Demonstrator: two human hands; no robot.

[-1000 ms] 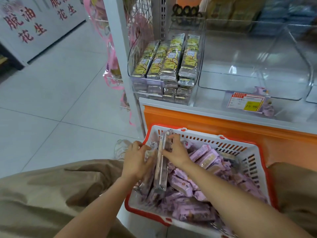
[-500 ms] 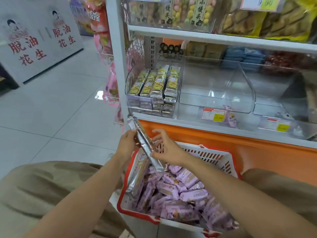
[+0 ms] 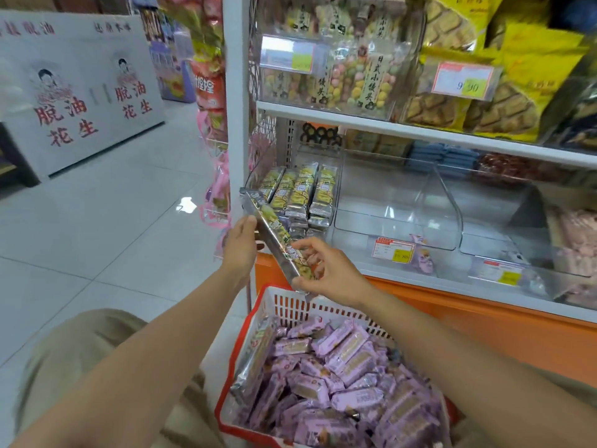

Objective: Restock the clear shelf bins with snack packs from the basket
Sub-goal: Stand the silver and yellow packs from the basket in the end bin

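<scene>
- Left hand (image 3: 240, 244) up top, right hand (image 3: 326, 273) pinching the low end, both gripping the pack (image 3: 277, 240).
- Looks light, slick foil, probably crushable; I'd hold it by the ends.

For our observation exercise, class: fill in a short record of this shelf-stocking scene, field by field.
held item: silver-yellow pack, tilted, above the basket
left hand: grips its upper part
right hand: pinches its lower end
basket contents: mostly purple packs
left bin: rows of yellow packs
</scene>
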